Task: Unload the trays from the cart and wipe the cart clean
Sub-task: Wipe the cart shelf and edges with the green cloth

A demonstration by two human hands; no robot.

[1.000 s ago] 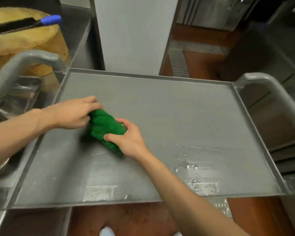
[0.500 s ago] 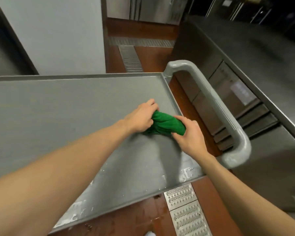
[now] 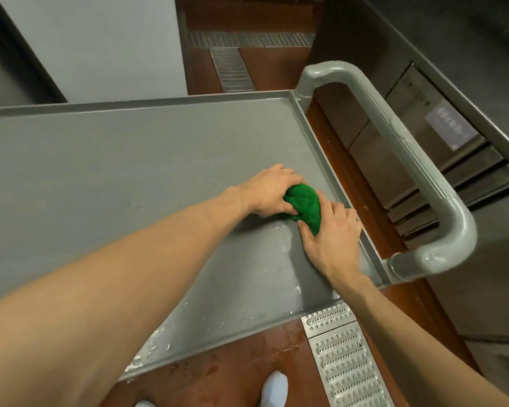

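The grey cart top fills the left and middle of the head view, with no trays on it. A bunched green cloth lies on it close to the right rim. My left hand grips the cloth from its left side. My right hand holds the cloth's near end, fingers curled over it. Wet streaks and droplets show on the cart surface near the cloth and along the front edge.
The cart's grey tubular handle stands just right of the cloth. A steel counter with drawers runs along the right. A perforated floor drain and my white shoes sit below the cart's front edge. A white wall panel stands behind.
Both hands slid the green cloth from the cart's left side across to its right rim. The view swung right, so the left sink and brush are out of sight.
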